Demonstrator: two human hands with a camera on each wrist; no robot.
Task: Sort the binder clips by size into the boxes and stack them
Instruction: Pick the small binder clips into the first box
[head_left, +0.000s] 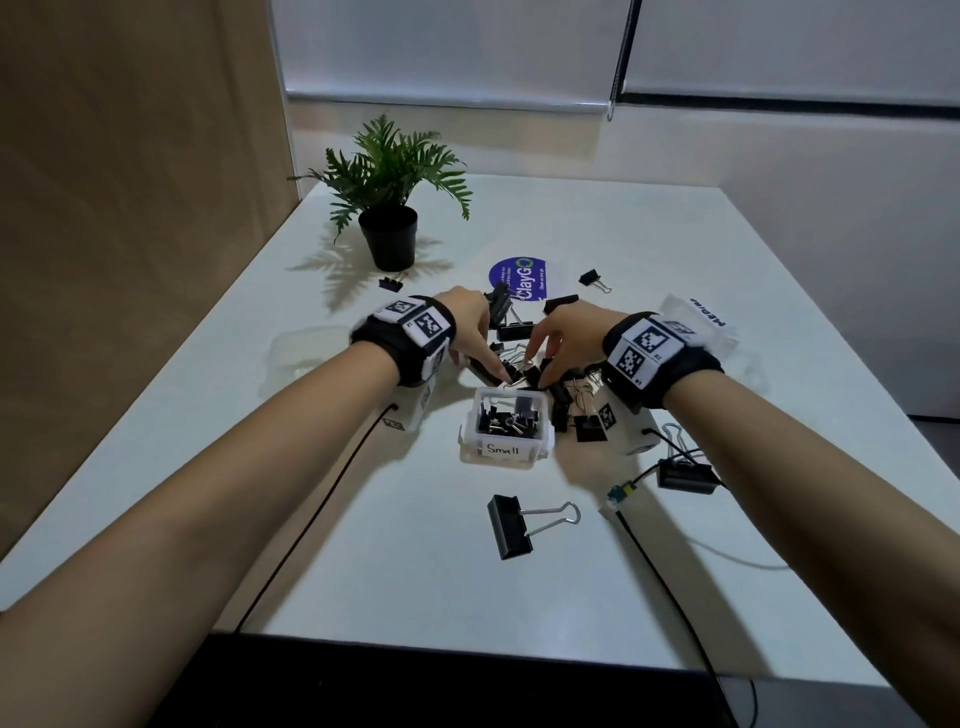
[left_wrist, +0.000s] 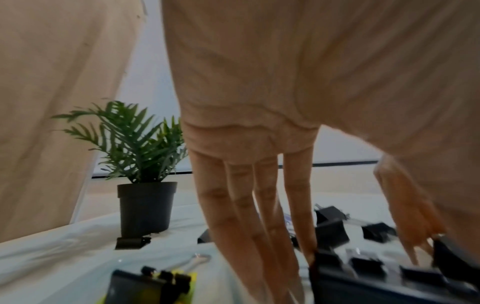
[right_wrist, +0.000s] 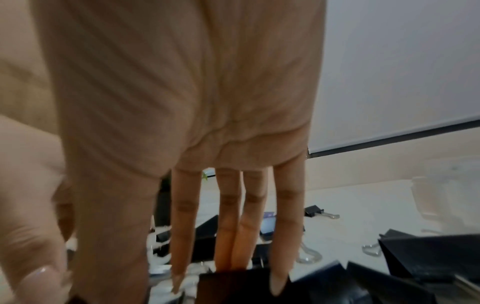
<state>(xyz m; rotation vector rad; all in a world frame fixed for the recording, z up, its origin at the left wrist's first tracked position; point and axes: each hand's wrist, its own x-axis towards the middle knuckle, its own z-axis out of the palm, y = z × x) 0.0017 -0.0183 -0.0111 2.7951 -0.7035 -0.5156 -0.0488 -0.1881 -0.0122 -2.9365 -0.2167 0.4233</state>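
Observation:
Black binder clips of mixed sizes lie in a pile (head_left: 519, 332) at the middle of the white table (head_left: 363, 545). In front of it stands a clear box labelled "Small" (head_left: 506, 449) with several small clips inside. My left hand (head_left: 480, 353) reaches down into the pile, its fingers (left_wrist: 246, 216) straight and touching clips (left_wrist: 332, 232). My right hand (head_left: 540, 364) does the same from the right, with its fingers (right_wrist: 228, 226) straight on a black clip (right_wrist: 233, 286). Neither hand plainly holds a clip.
One large clip (head_left: 511, 525) lies in front of the Small box, another (head_left: 685, 475) under my right forearm. Clear boxes sit at the left (head_left: 306, 348) and the right (head_left: 717, 332). A potted plant (head_left: 389, 234) stands at the back left, with stray clips (head_left: 390, 283) (head_left: 592, 278) nearby.

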